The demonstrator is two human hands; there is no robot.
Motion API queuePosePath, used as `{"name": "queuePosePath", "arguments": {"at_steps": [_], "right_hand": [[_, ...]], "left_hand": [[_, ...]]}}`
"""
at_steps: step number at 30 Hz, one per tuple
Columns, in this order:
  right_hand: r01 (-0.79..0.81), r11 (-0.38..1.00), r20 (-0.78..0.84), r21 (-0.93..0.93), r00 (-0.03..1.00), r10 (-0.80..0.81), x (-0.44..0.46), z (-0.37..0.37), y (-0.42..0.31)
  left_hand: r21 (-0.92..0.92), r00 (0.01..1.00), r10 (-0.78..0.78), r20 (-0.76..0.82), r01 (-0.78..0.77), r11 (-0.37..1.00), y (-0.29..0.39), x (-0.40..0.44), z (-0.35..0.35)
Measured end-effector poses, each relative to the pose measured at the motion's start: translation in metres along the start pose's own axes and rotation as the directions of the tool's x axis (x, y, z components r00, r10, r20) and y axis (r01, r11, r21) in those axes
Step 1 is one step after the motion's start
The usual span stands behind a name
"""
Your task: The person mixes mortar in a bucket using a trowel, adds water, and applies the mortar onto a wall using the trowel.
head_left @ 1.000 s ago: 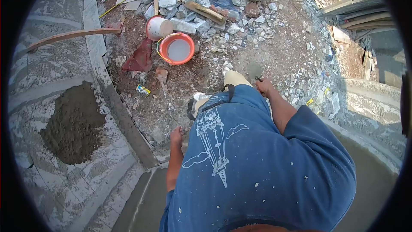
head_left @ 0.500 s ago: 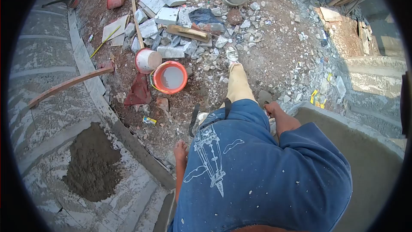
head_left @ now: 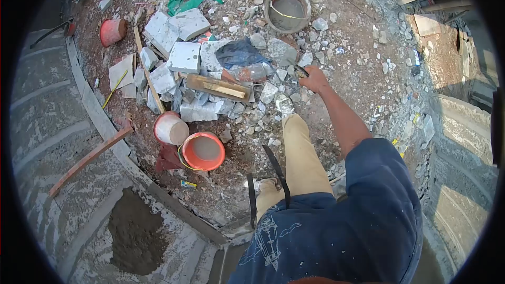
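My right hand (head_left: 314, 79) reaches forward over the rubble, fingers closed around the black handle of a tool that looks like a trowel (head_left: 301, 71). Its blade is hard to make out against the stones. Beyond the hand stands a round bucket (head_left: 270, 21) with grey mortar in it. A wooden float (head_left: 218, 88) lies on the broken blocks to the left of the hand. My left hand is out of sight.
An orange bucket (head_left: 218, 163) of cloudy water stands beside a pale tipped bucket (head_left: 172, 129). White blocks (head_left: 184, 57) and stones cover the ground ahead. A mortar heap (head_left: 138, 234) lies on the left slab. A curved wooden strip (head_left: 90, 161) crosses the left edge.
My right hand has swung forward and up from beside my hip, bringing the trowel over the rubble. My left hand has left the view. My body leans further toward the stones.
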State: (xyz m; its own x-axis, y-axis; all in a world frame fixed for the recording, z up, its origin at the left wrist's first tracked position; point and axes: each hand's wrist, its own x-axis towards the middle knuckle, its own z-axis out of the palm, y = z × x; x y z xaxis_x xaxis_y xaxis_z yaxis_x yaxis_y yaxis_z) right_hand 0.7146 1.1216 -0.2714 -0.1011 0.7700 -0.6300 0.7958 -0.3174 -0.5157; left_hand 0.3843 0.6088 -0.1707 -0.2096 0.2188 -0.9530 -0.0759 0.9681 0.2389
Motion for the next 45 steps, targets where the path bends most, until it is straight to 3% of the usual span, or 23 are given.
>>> {"name": "queuePosePath", "arguments": {"at_steps": [2,8,9,10,11,12,13,14,15,16,17,18,19,20,22,24,26,28,31,38,40,42,45], "right_hand": [[0.14,0.942,-0.213,-0.306,0.954,-0.211,0.088,-0.007,0.003],[0.166,0.76,-0.131,-0.629,0.94,-0.314,0.254,-0.059,-0.027],[0.185,0.805,-0.112,-0.564,0.949,-0.296,0.272,-0.058,-0.024],[0.292,0.73,0.014,-0.618,0.932,-0.362,0.289,-0.064,-0.027],[0.117,0.954,0.188,-0.278,0.98,-0.066,0.282,-0.07,-0.046],[0.25,0.923,0.056,-0.294,0.968,-0.245,0.296,-0.054,-0.023],[0.111,0.957,0.171,-0.267,0.983,-0.066,0.298,-0.048,-0.029],[0.239,0.904,0.187,-0.355,0.965,-0.182,0.313,-0.038,-0.012],[0.227,0.866,0.183,-0.445,0.97,-0.16,0.321,-0.033,-0.003],[0.316,0.785,0.149,-0.534,0.948,-0.28,0.326,-0.031,0.004],[0.287,0.793,0.206,-0.536,0.956,-0.207,0.331,-0.043,0.0],[0.242,0.819,0.275,-0.52,0.955,-0.107,0.321,-0.063,-0.019],[0.038,0.987,0.322,-0.159,0.947,0.015,0.306,-0.081,-0.033],[0.045,0.998,0.333,-0.05,0.942,-0.026,0.257,-0.094,-0.083],[0.156,0.987,0.169,-0.029,0.974,-0.149,0.241,-0.062,-0.083],[0.213,0.976,0.197,0.042,0.956,-0.217,0.164,-0.039,-0.107],[0.205,0.978,0.242,-0.041,0.952,-0.189,0.079,-0.037,-0.13],[0.196,0.952,0.223,0.237,0.942,-0.249,0.001,-0.027,-0.169],[0.157,0.923,0.2,0.35,0.951,-0.238,-0.073,0.009,-0.217],[0.01,0.895,0.307,0.446,0.938,-0.163,-0.289,0.194,-0.243],[-0.043,0.912,0.385,0.409,0.914,-0.13,-0.34,0.234,-0.269],[-0.134,0.915,0.494,0.382,0.866,-0.079,-0.39,0.279,-0.314],[-0.188,0.901,0.607,0.391,0.788,-0.099,-0.426,0.374,-0.351]], "left_hand": [[-0.064,1.0,-0.017,0.018,0.019,0.998,0.051,0.025,0.034],[-0.313,0.999,-0.046,-0.014,0.039,0.949,0.152,0.067,0.09],[-0.355,0.998,-0.055,-0.019,0.045,0.934,0.159,0.065,0.091],[-0.402,0.997,-0.077,-0.021,0.062,0.914,0.158,0.059,0.089],[-0.447,0.994,-0.106,-0.021,0.086,0.89,0.149,0.046,0.086],[-0.492,0.99,-0.138,-0.021,0.11,0.864,0.14,0.029,0.083],[-0.543,0.983,-0.183,-0.013,0.147,0.827,0.123,0.005,0.082],[-0.599,0.972,-0.234,-0.001,0.186,0.779,0.105,-0.022,0.086],[-0.653,0.96,-0.279,0.022,0.225,0.724,0.084,-0.055,0.089],[-0.698,0.949,-0.311,0.049,0.256,0.669,0.067,-0.084,0.093],[-0.743,0.939,-0.335,0.073,0.275,0.61,0.051,-0.109,0.097],[-0.779,0.933,-0.346,0.101,0.29,0.556,0.036,-0.13,0.101],[-0.81,0.927,-0.351,0.13,0.303,0.503,0.025,-0.147,0.103],[-0.835,0.927,-0.344,0.147,0.303,0.46,0.018,-0.158,0.105],[-0.876,0.932,-0.318,0.173,0.293,0.383,0.004,-0.171,0.111],[-0.9,0.934,-0.301,0.19,0.288,0.327,-0.008,-0.179,0.111],[-0.914,0.939,-0.271,0.212,0.289,0.284,-0.021,-0.184,0.11],[-0.933,0.944,-0.232,0.233,0.285,0.221,-0.037,-0.185,0.109],[-0.959,0.958,-0.16,0.237,0.257,0.12,-0.068,-0.178,0.104],[-0.971,0.988,-0.033,0.154,0.145,-0.188,-0.18,-0.161,0.074],[-0.984,0.99,-0.093,0.105,0.089,-0.157,-0.237,-0.156,0.069],[-0.998,0.985,-0.166,0.049,0.044,-0.033,-0.305,-0.148,0.073],[-0.997,0.948,-0.309,0.072,0.077,0.006,-0.349,-0.18,0.045]]}}
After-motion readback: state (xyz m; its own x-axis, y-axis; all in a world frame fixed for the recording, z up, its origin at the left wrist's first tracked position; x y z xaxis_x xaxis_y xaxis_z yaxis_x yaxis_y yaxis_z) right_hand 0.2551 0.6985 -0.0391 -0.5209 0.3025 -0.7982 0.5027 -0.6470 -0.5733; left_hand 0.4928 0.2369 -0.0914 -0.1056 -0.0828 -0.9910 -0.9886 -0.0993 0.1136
